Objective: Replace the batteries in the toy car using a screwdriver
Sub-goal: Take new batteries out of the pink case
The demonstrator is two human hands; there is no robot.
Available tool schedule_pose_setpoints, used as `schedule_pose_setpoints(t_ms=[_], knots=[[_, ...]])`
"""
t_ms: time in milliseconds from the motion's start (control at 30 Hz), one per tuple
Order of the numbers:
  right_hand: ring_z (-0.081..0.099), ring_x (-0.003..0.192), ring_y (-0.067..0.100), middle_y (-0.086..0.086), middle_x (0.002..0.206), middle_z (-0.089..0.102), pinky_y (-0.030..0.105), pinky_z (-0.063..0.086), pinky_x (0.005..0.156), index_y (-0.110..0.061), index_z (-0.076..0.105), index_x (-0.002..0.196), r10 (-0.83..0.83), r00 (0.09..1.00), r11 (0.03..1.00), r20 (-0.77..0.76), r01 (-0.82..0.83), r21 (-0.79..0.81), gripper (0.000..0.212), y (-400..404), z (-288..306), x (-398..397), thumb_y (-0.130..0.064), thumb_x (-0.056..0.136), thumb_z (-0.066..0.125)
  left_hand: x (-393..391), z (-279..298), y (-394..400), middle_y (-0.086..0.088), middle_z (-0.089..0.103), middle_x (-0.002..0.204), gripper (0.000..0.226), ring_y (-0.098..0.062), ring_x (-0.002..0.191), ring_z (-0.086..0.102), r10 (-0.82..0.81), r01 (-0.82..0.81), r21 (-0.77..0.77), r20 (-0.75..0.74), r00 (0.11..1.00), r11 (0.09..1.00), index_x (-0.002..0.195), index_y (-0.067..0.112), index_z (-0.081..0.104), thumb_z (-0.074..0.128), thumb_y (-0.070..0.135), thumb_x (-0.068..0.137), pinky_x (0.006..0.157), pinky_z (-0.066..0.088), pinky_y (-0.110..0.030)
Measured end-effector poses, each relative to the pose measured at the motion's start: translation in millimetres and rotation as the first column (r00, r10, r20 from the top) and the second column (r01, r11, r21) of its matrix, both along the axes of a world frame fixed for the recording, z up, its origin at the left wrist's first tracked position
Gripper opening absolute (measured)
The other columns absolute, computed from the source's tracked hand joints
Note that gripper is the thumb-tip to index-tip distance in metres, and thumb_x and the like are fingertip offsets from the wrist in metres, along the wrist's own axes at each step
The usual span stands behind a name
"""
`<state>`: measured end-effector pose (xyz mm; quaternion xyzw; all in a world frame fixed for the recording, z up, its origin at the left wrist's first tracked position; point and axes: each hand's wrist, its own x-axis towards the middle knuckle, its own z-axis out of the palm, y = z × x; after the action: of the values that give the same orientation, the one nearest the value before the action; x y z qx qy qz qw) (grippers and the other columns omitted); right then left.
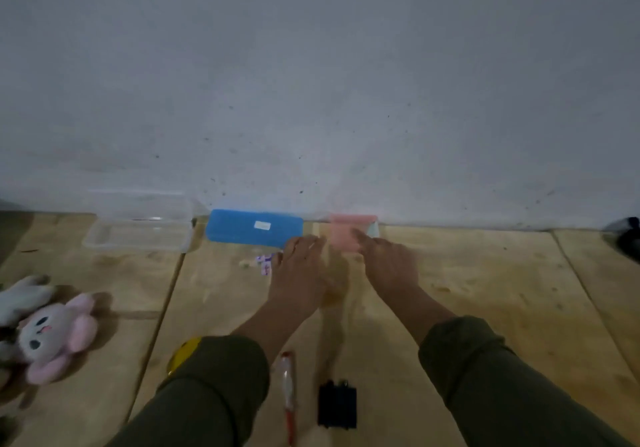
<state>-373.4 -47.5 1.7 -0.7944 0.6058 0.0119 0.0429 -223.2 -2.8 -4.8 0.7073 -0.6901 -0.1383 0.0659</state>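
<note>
I see both hands stretched toward the wall at mid-frame. My left hand (300, 266) lies flat, fingers spread and empty, beside the blue case (254, 227). My right hand (389, 262) points its index finger onto the pink box (349, 232), the other fingers curled, gripping nothing. The screwdriver (288, 394), red-handled, lies on the wooden surface (485, 273) at bottom centre, with the black toy car (337, 404) just right of it, between my sleeves.
</note>
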Motion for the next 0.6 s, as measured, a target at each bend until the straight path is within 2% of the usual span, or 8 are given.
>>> schedule_pose_setpoints(t_ms=[67,133,233,300,367,433,500,600], knots=[[0.064,0.101,0.023,0.003,0.123,0.060,0.030,0.051,0.083,-0.026,0.039,0.138,0.026,0.999,1.000,0.036,-0.026,0.015,0.038,-21.5,-18.5,-7.0,-0.030,0.101,0.037,-20.6,-12.6,-31.1,0.002,0.028,0.150,0.063,-0.020,0.140,0.021,0.022,-0.021,0.042,-0.027,0.999,0.999,0.145,0.024,0.023,0.055,0.032,0.091,0.115,0.021,-0.040],[0.069,0.087,0.021,0.005,0.101,0.066,0.027,0.054,0.072,-0.018,0.057,0.121,0.079,0.986,0.993,0.145,-0.065,-0.099,0.029,-35.9,-38.7,-14.5,-0.021,0.098,0.039,-33.3,-29.5,-50.6,0.002,0.029,0.149,0.058,-0.018,0.138,0.024,0.003,-0.003,0.018,-0.018,1.000,1.000,0.143,0.027,0.026,0.052,0.038,0.092,0.114,0.020,-0.039],[0.064,0.056,0.016,0.002,0.069,0.066,0.021,0.048,0.049,-0.013,0.069,0.110,0.217,0.956,0.931,0.196,-0.142,-0.336,0.040,-40.4,-72.6,-21.6,-0.023,0.092,0.035,-36.3,-46.6,-62.9,0.000,0.020,0.154,0.063,-0.020,0.143,0.018,-0.003,0.003,0.053,-0.008,1.000,0.999,0.147,0.026,0.017,0.046,0.044,0.095,0.117,0.013,-0.039],[0.056,0.042,0.013,-0.001,0.054,0.062,0.018,0.040,0.039,-0.011,0.073,0.104,0.277,0.933,0.871,0.230,-0.143,-0.469,0.056,-39.8,-85.5,-24.7,-0.031,0.099,0.021,-33.8,-54.3,-66.0,0.000,0.017,0.156,0.063,-0.020,0.144,0.015,0.025,-0.026,0.062,0.014,1.000,0.998,0.149,0.024,0.012,0.042,0.045,0.097,0.117,0.011,-0.038],[0.054,0.039,0.013,-0.002,0.054,0.063,0.018,0.039,0.037,-0.012,0.074,0.102,0.300,0.919,0.856,0.257,-0.140,-0.497,0.066,-39.7,-94.6,-27.5,-0.039,0.101,0.014,-32.8,-58.2,-67.8,0.002,0.009,0.159,0.064,-0.019,0.146,0.009,0.027,-0.029,0.067,0.030,0.999,0.997,0.151,0.024,0.006,0.039,0.043,0.099,0.118,0.008,-0.037],[0.055,0.040,0.017,-0.002,0.059,0.066,0.021,0.039,0.037,-0.014,0.074,0.104,0.302,0.916,0.866,0.264,-0.148,-0.477,0.051,-40.2,-95.5,-29.4,-0.038,0.099,0.029,-32.5,-58.6,-68.2,0.002,0.007,0.159,0.064,-0.019,0.146,0.007,0.040,-0.042,0.078,0.029,0.999,0.996,0.151,0.023,0.004,0.038,0.039,0.100,0.118,0.008,-0.037],[0.053,0.040,0.019,0.000,0.063,0.065,0.021,0.037,0.036,-0.014,0.074,0.103,0.339,0.911,0.858,0.235,-0.196,-0.475,0.039,-44.8,-97.0,-32.5,-0.035,0.088,0.044,-32.9,-58.9,-70.5,0.001,0.009,0.159,0.062,-0.019,0.146,0.008,0.045,-0.047,0.071,0.034,0.998,0.996,0.151,0.022,0.005,0.038,0.036,0.100,0.117,0.009,-0.037],[0.050,0.040,0.019,0.004,0.072,0.060,0.020,0.031,0.034,-0.013,0.071,0.104,0.413,0.891,0.852,0.191,-0.303,-0.428,0.038,-49.8,-96.1,-36.7,-0.032,0.084,0.045,-35.2,-58.5,-72.9,-0.001,0.014,0.158,0.061,-0.021,0.145,0.014,0.045,-0.048,0.052,0.057,0.997,0.998,0.151,0.022,0.011,0.041,0.036,0.100,0.117,0.012,-0.037]])
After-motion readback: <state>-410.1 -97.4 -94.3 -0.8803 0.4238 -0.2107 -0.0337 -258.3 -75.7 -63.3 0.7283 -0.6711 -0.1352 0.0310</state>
